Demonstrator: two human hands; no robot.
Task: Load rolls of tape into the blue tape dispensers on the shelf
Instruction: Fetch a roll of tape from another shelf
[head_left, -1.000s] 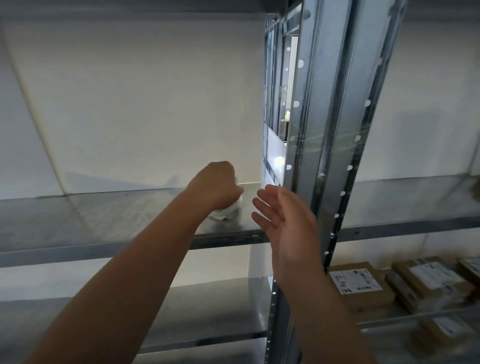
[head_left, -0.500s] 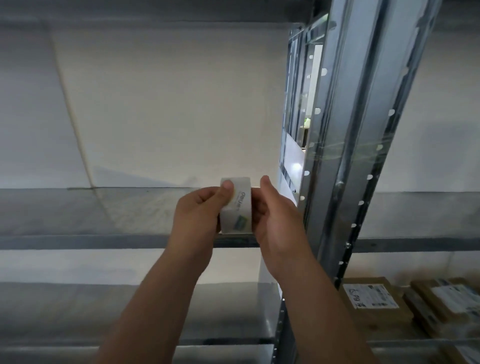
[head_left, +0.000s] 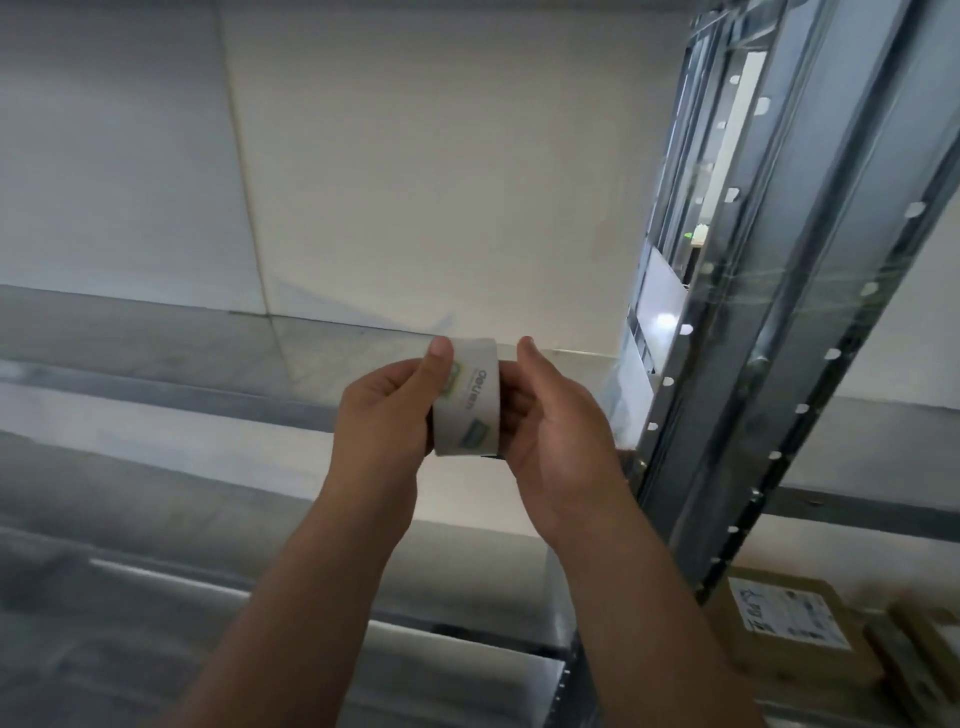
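A white roll of tape (head_left: 470, 400) with green printing on its wrapper is held up edge-on in front of the metal shelf (head_left: 171, 358). My left hand (head_left: 387, 410) grips its left side, thumb on top. My right hand (head_left: 558, 421) grips its right side, fingers behind it. Both hands are shut on the roll, in front of the shelf's front edge. No blue tape dispenser is visible in the head view.
A perforated metal upright (head_left: 779, 291) stands just right of my hands. Cardboard boxes with labels (head_left: 789, 634) lie on a lower shelf at the bottom right. A lower shelf board (head_left: 156, 587) runs under my forearms. A white wall panel (head_left: 415, 166) backs the shelf.
One second ago my left hand lay on the roll on the shelf and my right hand was open. Now both hands hold the roll, lifted off the shelf toward me.
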